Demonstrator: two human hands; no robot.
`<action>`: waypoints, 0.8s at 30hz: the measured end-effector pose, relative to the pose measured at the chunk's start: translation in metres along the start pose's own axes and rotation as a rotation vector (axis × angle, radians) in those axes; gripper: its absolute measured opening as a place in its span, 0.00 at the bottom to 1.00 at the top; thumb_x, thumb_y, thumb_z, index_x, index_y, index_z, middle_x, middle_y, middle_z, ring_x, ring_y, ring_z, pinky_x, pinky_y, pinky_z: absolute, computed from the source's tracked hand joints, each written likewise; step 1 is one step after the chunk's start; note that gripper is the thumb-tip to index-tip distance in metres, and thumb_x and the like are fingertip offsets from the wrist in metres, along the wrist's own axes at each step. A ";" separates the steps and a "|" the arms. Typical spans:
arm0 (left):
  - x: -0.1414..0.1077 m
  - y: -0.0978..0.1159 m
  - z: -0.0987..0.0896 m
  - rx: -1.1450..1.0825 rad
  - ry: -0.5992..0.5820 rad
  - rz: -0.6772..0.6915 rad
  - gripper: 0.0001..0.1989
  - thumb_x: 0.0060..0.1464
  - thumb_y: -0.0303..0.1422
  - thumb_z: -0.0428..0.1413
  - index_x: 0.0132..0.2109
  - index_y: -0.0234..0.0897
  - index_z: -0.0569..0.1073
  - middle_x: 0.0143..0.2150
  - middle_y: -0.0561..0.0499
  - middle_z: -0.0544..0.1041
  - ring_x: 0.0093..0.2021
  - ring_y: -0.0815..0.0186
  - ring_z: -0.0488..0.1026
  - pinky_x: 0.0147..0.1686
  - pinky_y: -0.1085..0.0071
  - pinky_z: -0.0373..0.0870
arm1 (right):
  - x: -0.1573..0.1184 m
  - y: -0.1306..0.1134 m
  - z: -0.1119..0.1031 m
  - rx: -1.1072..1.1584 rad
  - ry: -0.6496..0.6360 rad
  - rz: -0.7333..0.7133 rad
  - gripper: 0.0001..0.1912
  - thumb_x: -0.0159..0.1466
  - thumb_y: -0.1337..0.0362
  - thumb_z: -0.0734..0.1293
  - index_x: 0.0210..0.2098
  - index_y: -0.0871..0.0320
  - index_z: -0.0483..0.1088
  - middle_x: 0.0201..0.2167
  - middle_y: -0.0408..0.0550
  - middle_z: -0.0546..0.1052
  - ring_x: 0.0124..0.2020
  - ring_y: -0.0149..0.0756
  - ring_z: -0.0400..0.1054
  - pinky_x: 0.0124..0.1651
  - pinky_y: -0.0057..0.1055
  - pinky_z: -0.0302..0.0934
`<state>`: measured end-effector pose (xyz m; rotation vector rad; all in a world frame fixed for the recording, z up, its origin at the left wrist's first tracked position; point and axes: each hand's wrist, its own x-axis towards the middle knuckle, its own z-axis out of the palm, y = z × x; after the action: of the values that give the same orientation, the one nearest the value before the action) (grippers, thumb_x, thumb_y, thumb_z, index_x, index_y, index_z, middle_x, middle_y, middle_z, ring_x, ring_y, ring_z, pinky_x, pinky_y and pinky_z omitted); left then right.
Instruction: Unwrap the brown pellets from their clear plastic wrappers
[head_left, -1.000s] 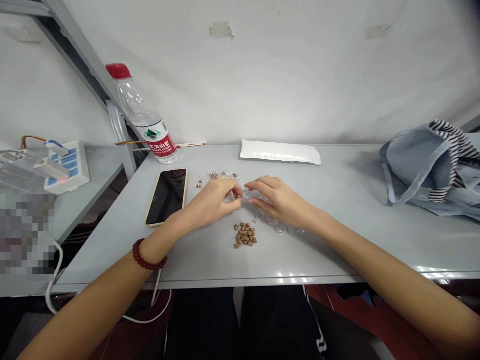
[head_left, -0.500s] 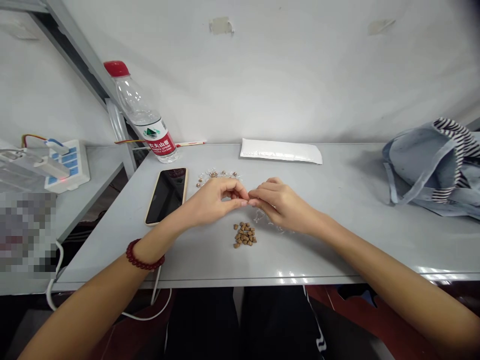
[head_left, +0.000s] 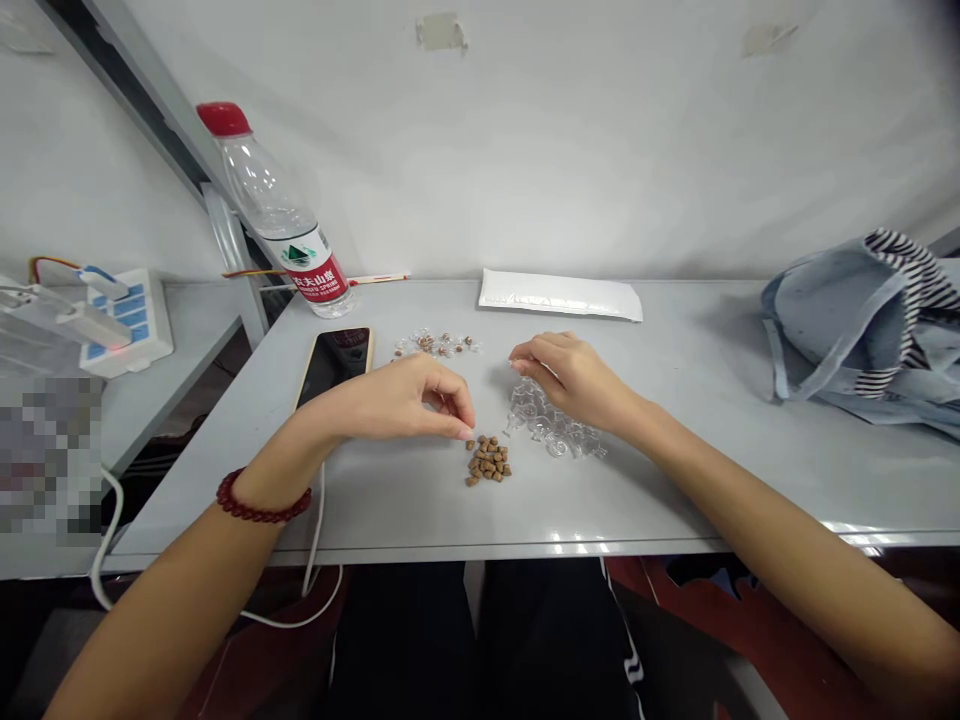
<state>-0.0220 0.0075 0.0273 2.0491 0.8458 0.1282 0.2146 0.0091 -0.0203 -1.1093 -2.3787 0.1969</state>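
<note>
Several brown pellets (head_left: 489, 462) lie in a loose pile near the desk's front. At the pile's upper left edge, my left hand (head_left: 429, 400) has its thumb and fingertips close together by one pellet; whether it grips anything is too small to tell. My right hand (head_left: 566, 372) is above a heap of small clear plastic pieces (head_left: 553, 422), fingers curled, with something tiny and clear at the fingertips. Behind my left hand, several clear pieces with brown bits inside (head_left: 439, 345) are scattered on the desk.
A phone (head_left: 335, 362) lies partly under my left wrist. A water bottle (head_left: 289, 225) leans at the back left. A white packet (head_left: 560, 294) lies along the wall, and a blue bag (head_left: 840, 325) sits at the right.
My hands, earlier meeting at the fingertips, have parted. The left has come down to the brown pile; the right has moved slightly back, uncovering more of the clear heap.
</note>
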 end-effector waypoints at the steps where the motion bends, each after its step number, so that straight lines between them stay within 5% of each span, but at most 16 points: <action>1: 0.001 0.000 0.001 0.004 -0.028 -0.003 0.04 0.50 0.33 0.59 0.32 0.37 0.77 0.32 0.52 0.80 0.35 0.66 0.76 0.38 0.71 0.71 | 0.000 0.000 0.001 -0.011 -0.004 -0.007 0.15 0.70 0.63 0.54 0.39 0.61 0.69 0.32 0.50 0.73 0.33 0.35 0.65 0.42 0.35 0.56; 5: 0.004 -0.003 0.006 0.021 -0.101 -0.025 0.05 0.50 0.33 0.58 0.33 0.37 0.77 0.32 0.51 0.80 0.34 0.66 0.76 0.35 0.73 0.70 | -0.002 0.000 0.005 -0.052 -0.033 -0.031 0.13 0.69 0.66 0.55 0.44 0.61 0.69 0.39 0.54 0.73 0.41 0.40 0.66 0.45 0.37 0.56; 11: 0.006 -0.010 0.004 0.111 0.020 -0.140 0.09 0.52 0.35 0.56 0.32 0.35 0.78 0.27 0.52 0.78 0.26 0.67 0.73 0.26 0.74 0.66 | -0.002 0.002 0.004 -0.078 -0.074 -0.027 0.12 0.68 0.67 0.55 0.44 0.60 0.69 0.40 0.54 0.73 0.43 0.41 0.65 0.45 0.38 0.55; 15: 0.006 -0.014 0.005 -0.002 -0.100 -0.207 0.11 0.46 0.34 0.60 0.39 0.35 0.76 0.27 0.51 0.79 0.25 0.66 0.74 0.26 0.74 0.68 | -0.002 0.002 0.002 -0.092 -0.081 -0.021 0.13 0.68 0.67 0.55 0.44 0.61 0.70 0.40 0.54 0.74 0.44 0.42 0.66 0.46 0.38 0.56; 24: 0.009 -0.018 0.010 -0.121 -0.133 -0.161 0.07 0.50 0.30 0.56 0.38 0.34 0.74 0.27 0.50 0.78 0.26 0.67 0.76 0.31 0.72 0.71 | 0.000 0.006 0.001 -0.094 -0.108 0.003 0.13 0.68 0.67 0.56 0.43 0.61 0.71 0.38 0.54 0.74 0.42 0.41 0.67 0.44 0.38 0.56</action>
<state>-0.0208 0.0125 0.0056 1.8473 0.8938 -0.0438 0.2184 0.0129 -0.0236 -1.1719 -2.5047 0.1509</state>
